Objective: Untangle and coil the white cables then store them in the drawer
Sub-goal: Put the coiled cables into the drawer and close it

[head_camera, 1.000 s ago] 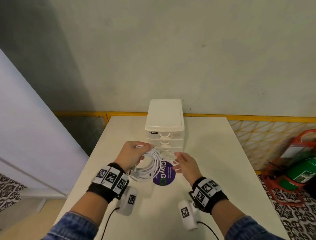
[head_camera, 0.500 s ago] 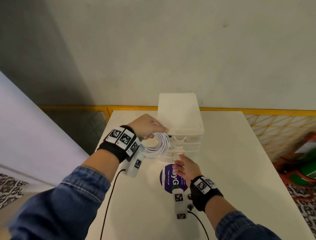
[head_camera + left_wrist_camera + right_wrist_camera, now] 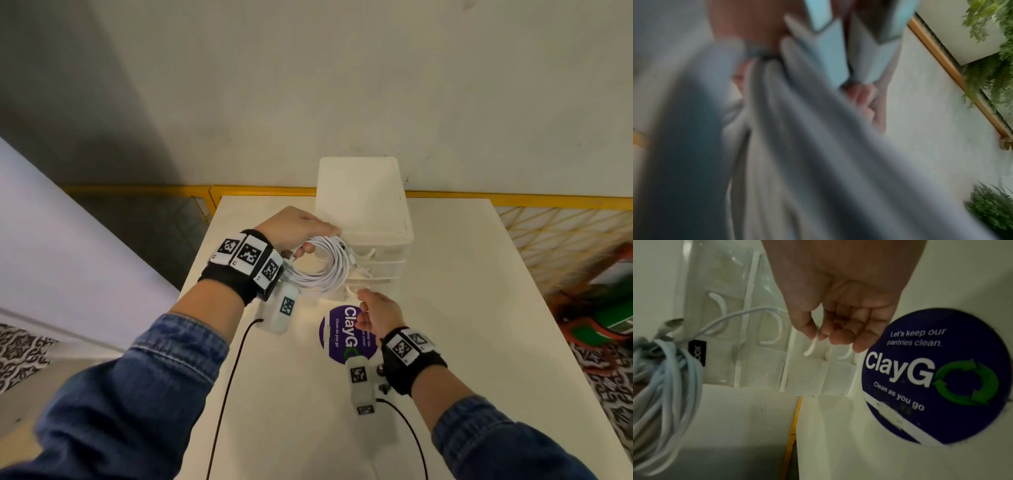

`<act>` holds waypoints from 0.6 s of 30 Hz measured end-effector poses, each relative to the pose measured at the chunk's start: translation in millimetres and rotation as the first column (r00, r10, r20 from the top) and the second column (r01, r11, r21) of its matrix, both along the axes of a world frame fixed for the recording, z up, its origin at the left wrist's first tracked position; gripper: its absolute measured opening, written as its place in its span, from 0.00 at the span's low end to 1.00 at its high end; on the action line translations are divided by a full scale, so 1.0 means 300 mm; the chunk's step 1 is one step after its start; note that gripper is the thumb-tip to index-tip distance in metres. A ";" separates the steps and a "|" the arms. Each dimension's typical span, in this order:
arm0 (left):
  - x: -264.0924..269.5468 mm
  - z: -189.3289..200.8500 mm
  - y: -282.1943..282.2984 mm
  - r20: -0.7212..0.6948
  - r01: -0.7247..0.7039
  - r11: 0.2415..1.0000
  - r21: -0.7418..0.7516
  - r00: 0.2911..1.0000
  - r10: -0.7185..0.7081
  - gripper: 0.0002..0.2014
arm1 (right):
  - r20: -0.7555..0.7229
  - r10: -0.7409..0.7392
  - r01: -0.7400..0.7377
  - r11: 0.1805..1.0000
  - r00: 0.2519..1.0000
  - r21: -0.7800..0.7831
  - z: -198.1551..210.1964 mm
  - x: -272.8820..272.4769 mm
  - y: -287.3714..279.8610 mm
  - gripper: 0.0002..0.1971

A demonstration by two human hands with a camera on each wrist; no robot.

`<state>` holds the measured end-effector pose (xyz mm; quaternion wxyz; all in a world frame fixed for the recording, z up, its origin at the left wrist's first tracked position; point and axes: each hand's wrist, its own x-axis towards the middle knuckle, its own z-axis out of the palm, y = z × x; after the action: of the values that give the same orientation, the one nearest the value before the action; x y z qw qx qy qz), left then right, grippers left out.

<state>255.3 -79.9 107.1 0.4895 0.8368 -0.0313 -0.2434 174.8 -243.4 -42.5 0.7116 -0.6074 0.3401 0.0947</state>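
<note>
Storing step: left hand grips coiled cables; right hand pinches bottom drawer handle, lower centre; pull next.

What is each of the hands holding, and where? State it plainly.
Left hand grips the coiled white cables at the coil's top. Right hand pinches the bottom drawer handle.

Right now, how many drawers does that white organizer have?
3, stacked: the top drawer, the middle drawer and the bottom drawer, whose handle the right hand pinches. The left hand holds the cable coil in front of them. None looks hidden.
</note>
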 end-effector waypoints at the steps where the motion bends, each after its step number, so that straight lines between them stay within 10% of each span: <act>1: -0.004 -0.002 0.000 -0.003 -0.006 1.000 -0.002 1.000 0.006 0.17 | -0.007 0.013 -0.013 1.000 1.000 -0.024 -0.001 -0.012 0.001 0.08; 18: -0.067 0.005 -0.017 0.090 -0.095 0.995 0.026 0.992 0.092 0.21 | 0.018 -0.050 0.050 0.998 0.999 -0.024 -0.031 -0.317 0.111 0.13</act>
<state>235.2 -85.1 108.7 0.4857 0.8547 -0.0102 -0.1831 79.7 -210.2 -51.8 0.7092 -0.6082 0.3502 0.0673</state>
